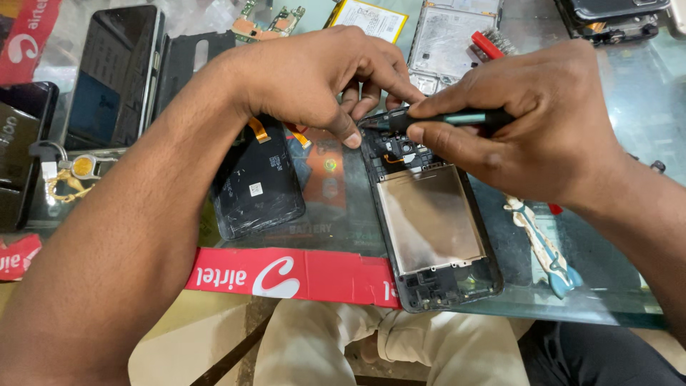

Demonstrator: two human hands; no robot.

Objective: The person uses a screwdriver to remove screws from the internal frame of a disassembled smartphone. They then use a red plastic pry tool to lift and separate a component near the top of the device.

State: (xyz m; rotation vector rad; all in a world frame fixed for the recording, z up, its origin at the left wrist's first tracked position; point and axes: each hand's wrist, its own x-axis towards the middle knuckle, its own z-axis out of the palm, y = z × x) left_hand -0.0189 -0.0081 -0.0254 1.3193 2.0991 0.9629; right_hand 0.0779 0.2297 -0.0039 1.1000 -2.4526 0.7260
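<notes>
under both hands lies an opened phone frame [436,229] on the glass table [629,107], its bare metal plate facing up. right hand [543,121] is closed around a dark screwdriver [443,119], tip at the frame's top edge. left hand [321,78] curls beside it, fingertips [350,137] pinching at that tip, touching the frame. left of this hand sits a loose black back cover [257,189]; right of the right hand lies a blue-handled tool [547,246].
</notes>
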